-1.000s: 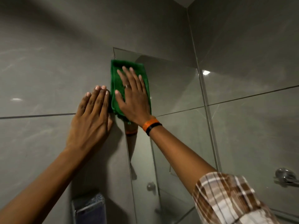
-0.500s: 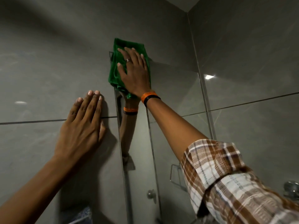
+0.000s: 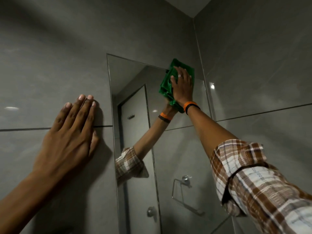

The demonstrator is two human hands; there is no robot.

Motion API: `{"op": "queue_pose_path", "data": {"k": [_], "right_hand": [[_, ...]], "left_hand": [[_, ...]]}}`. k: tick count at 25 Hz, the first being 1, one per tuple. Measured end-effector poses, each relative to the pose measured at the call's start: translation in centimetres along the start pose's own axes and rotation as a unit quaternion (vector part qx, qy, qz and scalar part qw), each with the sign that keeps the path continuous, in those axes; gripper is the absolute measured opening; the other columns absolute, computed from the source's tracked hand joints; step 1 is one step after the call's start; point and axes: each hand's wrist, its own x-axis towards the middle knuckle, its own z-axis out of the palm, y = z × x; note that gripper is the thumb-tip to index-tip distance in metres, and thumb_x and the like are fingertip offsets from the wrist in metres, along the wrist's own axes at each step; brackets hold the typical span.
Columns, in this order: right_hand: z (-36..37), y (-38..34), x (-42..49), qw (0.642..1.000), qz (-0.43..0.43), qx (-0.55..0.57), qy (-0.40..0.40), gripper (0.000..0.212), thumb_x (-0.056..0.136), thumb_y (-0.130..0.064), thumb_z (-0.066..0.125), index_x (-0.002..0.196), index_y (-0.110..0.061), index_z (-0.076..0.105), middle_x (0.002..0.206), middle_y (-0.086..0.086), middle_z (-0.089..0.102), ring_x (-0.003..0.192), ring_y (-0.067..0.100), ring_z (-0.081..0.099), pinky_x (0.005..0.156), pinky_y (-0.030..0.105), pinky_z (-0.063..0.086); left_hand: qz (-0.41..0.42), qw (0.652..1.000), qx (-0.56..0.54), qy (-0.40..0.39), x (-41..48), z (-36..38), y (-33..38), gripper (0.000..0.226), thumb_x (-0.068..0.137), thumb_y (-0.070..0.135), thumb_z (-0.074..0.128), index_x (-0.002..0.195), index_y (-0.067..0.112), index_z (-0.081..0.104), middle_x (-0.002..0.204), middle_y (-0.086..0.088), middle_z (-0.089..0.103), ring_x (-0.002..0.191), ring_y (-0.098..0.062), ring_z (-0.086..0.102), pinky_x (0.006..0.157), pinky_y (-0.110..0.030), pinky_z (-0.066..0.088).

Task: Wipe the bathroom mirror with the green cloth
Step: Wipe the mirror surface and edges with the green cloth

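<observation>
A tall frameless mirror (image 3: 135,92) is fixed to the grey tiled wall. A folded green cloth (image 3: 166,85) lies flat against the mirror's top right corner, its upper edge overlapping the tile above. My right hand (image 3: 183,86), with a ring and an orange and black wristband, presses the cloth to the glass with fingers spread. My left hand (image 3: 70,130) rests flat and open on the tile just left of the mirror's edge, holding nothing. The mirror reflects my right arm and its plaid sleeve.
A second tiled wall (image 3: 253,81) meets the mirror wall in a corner just right of the mirror. The glass reflects a door, a chrome towel ring (image 3: 184,188) and a round chrome knob (image 3: 151,211). Dark grout lines cross both walls.
My right hand has slid the cloth from the mirror's top left corner across to its top right corner. My left hand has stayed flat on the tile.
</observation>
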Motion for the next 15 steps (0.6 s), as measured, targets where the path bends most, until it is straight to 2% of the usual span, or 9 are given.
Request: {"op": "queue_pose_path", "data": {"k": [10,15], "right_hand": [[-2.2,8.5,0.0,0.989,0.142,-0.045,-0.008,0.054,0.107,-0.038,0.032,0.157,-0.018,0.023,0.165,0.011,0.021,0.153,0.03,0.019,0.126,0.046,0.014],[-2.8,11.4,-3.0,0.989,0.144,-0.018,-0.012,0.054,0.106,-0.039,0.035,0.156,-0.023,0.024,0.165,0.007,0.022,0.153,0.026,0.02,0.126,0.047,0.017]], "left_hand": [[0.008,1.0,-0.006,0.015,-0.1,0.5,-0.2,0.072,0.1,0.035,0.024,0.16,-0.004,0.017,0.169,-0.023,0.015,0.16,-0.032,0.008,0.13,-0.048,0.007],[0.01,0.999,-0.017,0.032,-0.1,0.7,-0.1,0.071,0.101,0.035,0.022,0.16,-0.003,0.016,0.17,-0.022,0.014,0.16,-0.03,0.005,0.131,-0.045,0.002]]}}
